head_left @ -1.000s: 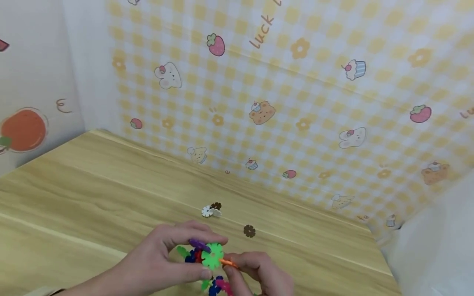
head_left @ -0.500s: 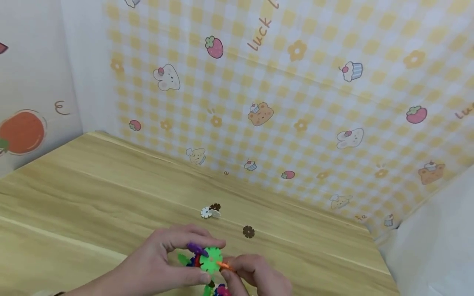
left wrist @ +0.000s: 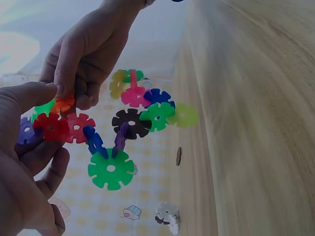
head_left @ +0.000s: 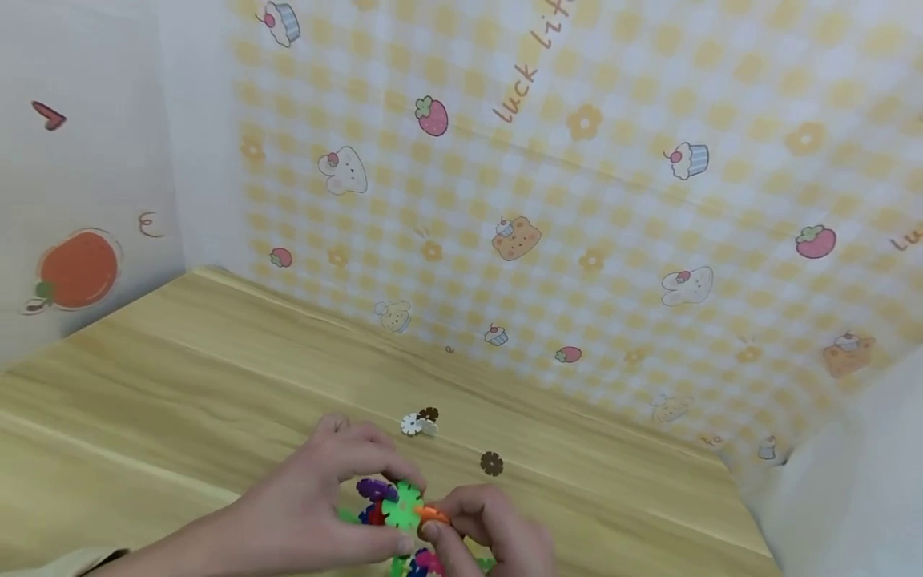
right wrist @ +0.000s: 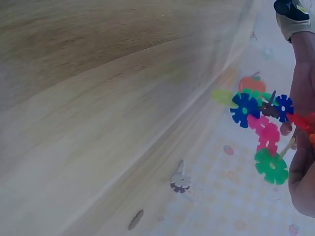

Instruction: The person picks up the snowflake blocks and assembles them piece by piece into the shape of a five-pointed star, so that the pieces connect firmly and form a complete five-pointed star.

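In the head view my left hand (head_left: 310,501) holds a light green notched disc (head_left: 401,508) between thumb and fingers. A purple disc (head_left: 376,490) joins it on the left. My right hand (head_left: 497,535) pinches an orange disc (head_left: 434,515) against the green disc's right edge; fingers hide how deeply they are joined. The left wrist view shows a linked chain of snowflake discs hanging from the hands, including a red disc (left wrist: 45,132), a dark disc (left wrist: 123,123) and a green disc (left wrist: 110,181). Pink and green discs (right wrist: 270,167) dangle in the right wrist view.
Farther back on the wooden table (head_left: 216,361) lies a small cluster of white (head_left: 410,425) and brown discs (head_left: 429,414). One loose brown disc (head_left: 492,463) sits nearer the hands. A checked patterned curtain (head_left: 591,208) stands behind the table.
The head view has tilted and shifted slightly. The orange disc shows more of its flat side now, still at the green disc's edge. Both hands keep their holds.
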